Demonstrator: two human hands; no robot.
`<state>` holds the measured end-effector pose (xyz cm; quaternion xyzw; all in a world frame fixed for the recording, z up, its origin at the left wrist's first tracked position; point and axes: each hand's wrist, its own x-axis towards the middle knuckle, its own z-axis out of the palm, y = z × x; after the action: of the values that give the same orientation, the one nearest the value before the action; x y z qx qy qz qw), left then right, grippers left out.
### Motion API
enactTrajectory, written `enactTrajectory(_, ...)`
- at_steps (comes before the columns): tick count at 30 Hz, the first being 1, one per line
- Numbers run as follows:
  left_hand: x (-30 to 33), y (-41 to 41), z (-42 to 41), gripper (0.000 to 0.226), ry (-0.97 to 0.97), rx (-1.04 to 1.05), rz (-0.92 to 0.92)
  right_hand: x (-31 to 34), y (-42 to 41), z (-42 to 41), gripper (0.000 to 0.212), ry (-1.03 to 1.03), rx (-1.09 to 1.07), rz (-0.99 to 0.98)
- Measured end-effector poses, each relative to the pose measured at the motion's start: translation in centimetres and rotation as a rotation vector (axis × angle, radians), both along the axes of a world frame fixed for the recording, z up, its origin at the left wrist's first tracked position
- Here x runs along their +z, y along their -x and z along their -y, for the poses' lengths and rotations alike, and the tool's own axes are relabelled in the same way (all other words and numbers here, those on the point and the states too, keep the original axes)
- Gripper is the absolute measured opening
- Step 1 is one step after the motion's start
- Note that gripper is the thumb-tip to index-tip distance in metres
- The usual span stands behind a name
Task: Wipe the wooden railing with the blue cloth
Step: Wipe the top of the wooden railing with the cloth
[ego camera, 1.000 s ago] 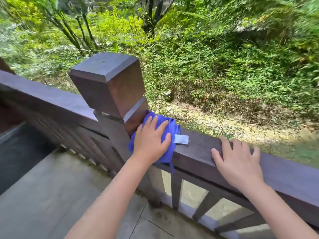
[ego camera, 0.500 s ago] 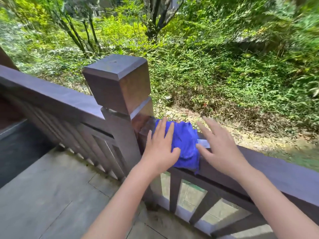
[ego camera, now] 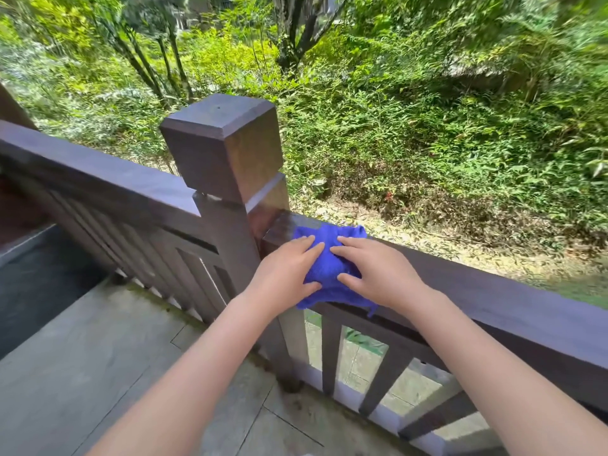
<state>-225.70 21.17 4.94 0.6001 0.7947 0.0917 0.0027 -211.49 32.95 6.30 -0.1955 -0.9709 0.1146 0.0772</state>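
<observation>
A bunched blue cloth (ego camera: 329,258) lies on top of the dark wooden railing (ego camera: 493,297), just right of the square post (ego camera: 227,146). My left hand (ego camera: 283,274) presses on the cloth's left side with fingers spread. My right hand (ego camera: 375,274) presses on its right side, fingertips almost meeting the left hand's. Both palms lie flat on the cloth, which drapes a little over the rail's near edge.
A second stretch of railing (ego camera: 98,179) runs left from the post, with slats below. Grey stone paving (ego camera: 98,373) lies under me. Beyond the rail is a slope of bushes and trees (ego camera: 394,110).
My right hand left the rail farther right and came onto the cloth beside my left hand. The cloth shifted slightly right, away from the post.
</observation>
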Motion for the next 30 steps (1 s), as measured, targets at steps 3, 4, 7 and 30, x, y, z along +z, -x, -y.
enactTrajectory(3, -0.1, -0.9, 0.8, 0.066, -0.032, -0.006, 0.005, -0.5, -0.8, 1.1, 0.047, -0.081, -0.041, -0.028)
enactTrajectory(4, -0.1, -1.3, 1.1, 0.063, -0.044, -0.018, 0.005, -0.6, -1.0, 1.5, 0.044, -0.124, -0.048, -0.036)
enactTrajectory(7, 0.2, -2.3, 2.0, 0.054, -0.077, -0.059, 0.015, -0.8, -1.9, 2.4, 0.035, -0.198, -0.032, -0.050)
enactTrajectory(30, 10.8, -19.6, -7.2, 0.035, 0.092, -0.783, 0.242, 10.3, -25.2, 2.4, 0.023, 0.216, -0.530, -0.070)
